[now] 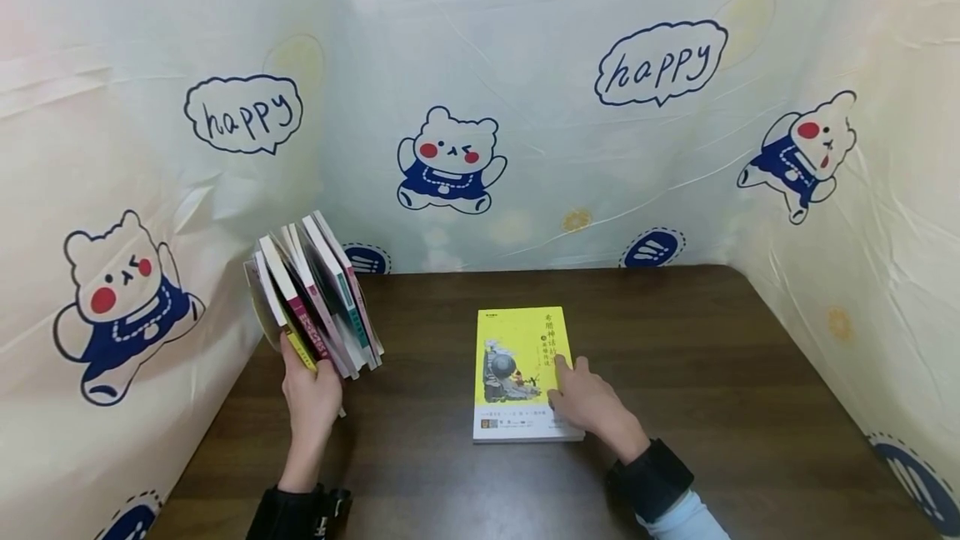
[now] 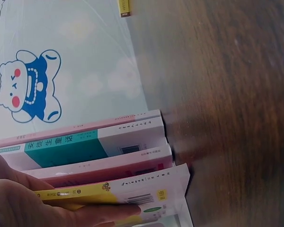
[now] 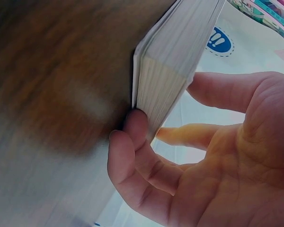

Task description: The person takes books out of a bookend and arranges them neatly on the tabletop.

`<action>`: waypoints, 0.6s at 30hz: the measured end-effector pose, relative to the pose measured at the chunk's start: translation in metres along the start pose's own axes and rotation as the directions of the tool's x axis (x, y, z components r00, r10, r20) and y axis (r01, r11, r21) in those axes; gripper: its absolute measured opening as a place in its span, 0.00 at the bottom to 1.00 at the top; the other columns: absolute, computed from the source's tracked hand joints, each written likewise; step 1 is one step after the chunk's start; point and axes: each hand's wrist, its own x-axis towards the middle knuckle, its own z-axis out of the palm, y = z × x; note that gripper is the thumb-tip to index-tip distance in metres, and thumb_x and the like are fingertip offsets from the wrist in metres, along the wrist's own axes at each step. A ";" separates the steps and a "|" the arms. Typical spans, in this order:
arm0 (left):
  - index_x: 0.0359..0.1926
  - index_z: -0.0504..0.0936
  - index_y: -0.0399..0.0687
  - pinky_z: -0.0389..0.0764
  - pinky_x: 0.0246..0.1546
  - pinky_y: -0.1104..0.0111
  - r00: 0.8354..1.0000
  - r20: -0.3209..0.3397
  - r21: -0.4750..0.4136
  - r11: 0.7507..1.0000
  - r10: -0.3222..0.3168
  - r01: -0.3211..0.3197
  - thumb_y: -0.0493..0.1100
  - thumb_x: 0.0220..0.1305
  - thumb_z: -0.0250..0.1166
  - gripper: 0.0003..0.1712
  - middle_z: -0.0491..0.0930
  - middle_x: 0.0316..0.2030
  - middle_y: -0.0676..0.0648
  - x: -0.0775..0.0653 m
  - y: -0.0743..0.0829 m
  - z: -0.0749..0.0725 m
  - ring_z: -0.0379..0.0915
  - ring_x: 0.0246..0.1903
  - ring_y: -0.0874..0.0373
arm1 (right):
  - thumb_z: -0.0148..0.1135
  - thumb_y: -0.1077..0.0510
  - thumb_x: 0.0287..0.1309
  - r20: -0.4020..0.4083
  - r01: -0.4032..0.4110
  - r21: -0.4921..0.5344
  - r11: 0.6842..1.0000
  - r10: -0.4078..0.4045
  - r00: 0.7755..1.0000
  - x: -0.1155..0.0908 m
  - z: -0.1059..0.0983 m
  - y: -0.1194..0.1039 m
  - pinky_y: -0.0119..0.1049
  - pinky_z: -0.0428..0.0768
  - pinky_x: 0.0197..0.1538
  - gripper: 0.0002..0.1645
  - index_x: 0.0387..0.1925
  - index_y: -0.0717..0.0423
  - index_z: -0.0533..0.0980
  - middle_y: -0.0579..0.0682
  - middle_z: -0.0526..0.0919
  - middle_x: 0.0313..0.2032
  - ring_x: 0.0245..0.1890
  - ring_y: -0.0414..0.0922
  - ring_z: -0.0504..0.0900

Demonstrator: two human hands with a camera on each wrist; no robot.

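Note:
On the left of the table, my left hand [image 1: 311,398] grips several books [image 1: 318,298] standing upright in a leaning row, their spines towards me. In the left wrist view, one finger lies along a yellow-spined book [image 2: 80,193], beside pink and green spines [image 2: 61,146]. A yellow-covered book [image 1: 517,357] lies flat at mid-table, its cover drawing facing up. My right hand [image 1: 592,398] holds its right edge. In the right wrist view, thumb and index finger touch the cover side, while other curled fingers [image 3: 137,127] meet the page edges [image 3: 165,71] near the table.
The brown wooden table [image 1: 712,357] has a rounded far corner. Pale cloth [image 1: 540,190] printed with bears and "happy" bubbles hangs behind it and along both sides. The left book row stands close to the left cloth.

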 end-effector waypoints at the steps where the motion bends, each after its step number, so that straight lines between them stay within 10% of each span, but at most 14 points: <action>1: 0.85 0.39 0.53 0.57 0.71 0.30 1.000 -0.001 -0.001 1.000 -0.002 0.002 0.31 0.76 0.46 0.44 0.54 0.80 0.30 -0.001 0.000 0.000 0.57 0.73 0.31 | 0.62 0.52 0.70 0.001 -0.002 0.000 1.000 0.002 1.000 0.000 0.000 0.000 0.44 0.76 0.32 0.42 0.78 0.64 0.60 0.70 0.70 0.57 0.31 0.54 0.77; 18: 0.84 0.44 0.54 0.64 0.67 0.28 0.998 -0.055 -0.016 1.000 0.024 -0.025 0.29 0.75 0.45 0.43 0.61 0.77 0.26 -0.008 0.005 -0.001 0.62 0.70 0.29 | 0.61 0.52 0.70 -0.001 0.003 0.000 1.000 -0.003 1.000 0.002 0.002 0.002 0.43 0.73 0.30 0.41 0.77 0.64 0.61 0.70 0.70 0.55 0.30 0.54 0.76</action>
